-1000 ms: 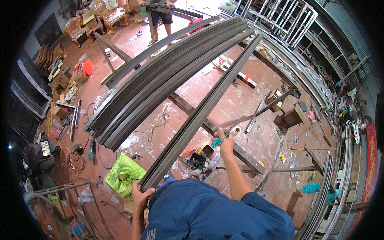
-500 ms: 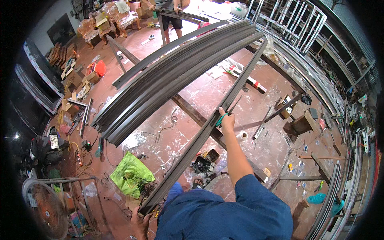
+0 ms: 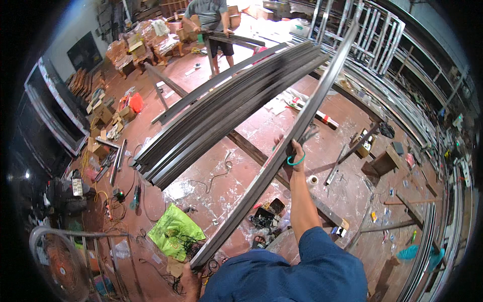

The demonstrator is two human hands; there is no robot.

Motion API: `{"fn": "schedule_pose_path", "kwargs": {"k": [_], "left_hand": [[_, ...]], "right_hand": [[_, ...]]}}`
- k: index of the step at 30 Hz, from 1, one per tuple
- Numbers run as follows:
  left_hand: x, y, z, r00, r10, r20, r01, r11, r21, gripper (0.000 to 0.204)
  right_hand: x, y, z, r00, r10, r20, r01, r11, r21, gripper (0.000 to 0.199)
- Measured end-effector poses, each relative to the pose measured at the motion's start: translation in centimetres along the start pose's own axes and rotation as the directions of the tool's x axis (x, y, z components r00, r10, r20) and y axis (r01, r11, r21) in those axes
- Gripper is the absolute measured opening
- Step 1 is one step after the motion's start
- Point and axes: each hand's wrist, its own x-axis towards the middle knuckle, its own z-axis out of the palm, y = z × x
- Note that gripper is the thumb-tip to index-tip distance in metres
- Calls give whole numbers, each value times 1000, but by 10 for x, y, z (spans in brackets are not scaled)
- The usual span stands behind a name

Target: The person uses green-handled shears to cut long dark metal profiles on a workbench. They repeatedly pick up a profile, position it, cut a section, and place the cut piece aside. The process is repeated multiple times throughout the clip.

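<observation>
A long dark grey metal profile (image 3: 241, 209) slants across the middle, its far end raised over the right end of the stack. My left hand (image 3: 190, 283) is at its near end, closed round it. Further along, my right hand (image 3: 297, 150) grips the profile from beneath, with fingertips showing on its left side. A teal loop (image 3: 297, 160) hangs at this hand; what it belongs to is mostly hidden. Left of the profile lies a stack of similar dark profiles (image 3: 226, 105), resting on a crossbar (image 3: 246, 147).
Beyond the stack another person (image 3: 209, 20) stands holding dark metal bars. On the floor are a lime-green bag (image 3: 173, 229), a black tray of small parts (image 3: 262, 217), cables and a white roll (image 3: 313, 180). A fan (image 3: 60, 267) stands at left; metal frames (image 3: 375, 40) lean at far right.
The profile's far end has risen and tilted, and its surface has turned to catch the light. My right hand has shifted its grip round beneath it. The view has shifted slightly.
</observation>
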Motion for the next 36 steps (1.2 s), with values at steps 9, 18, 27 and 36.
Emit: {"fn": "schedule_pose_path", "kwargs": {"k": [9,18,27,36], "left_hand": [[105,-37,74,791,391,471,-257,910,-325,44],[166,135,-227,794,586,-163,-339,203,-919,63],[185,88,-376,428,793,-434,-114,-429,-896,108],[190,-48,-307,964,20,-265,-245,-314,-917,94]], "right_hand": [[-97,-80,167,930,-250,270,348,834,-427,49],[-293,-45,165,937,-278,213,348,677,-648,88],[-391,9,201,802,132,583,585,23,-811,56],[-345,-26,195,760,465,454,638,-398,-659,47]]}}
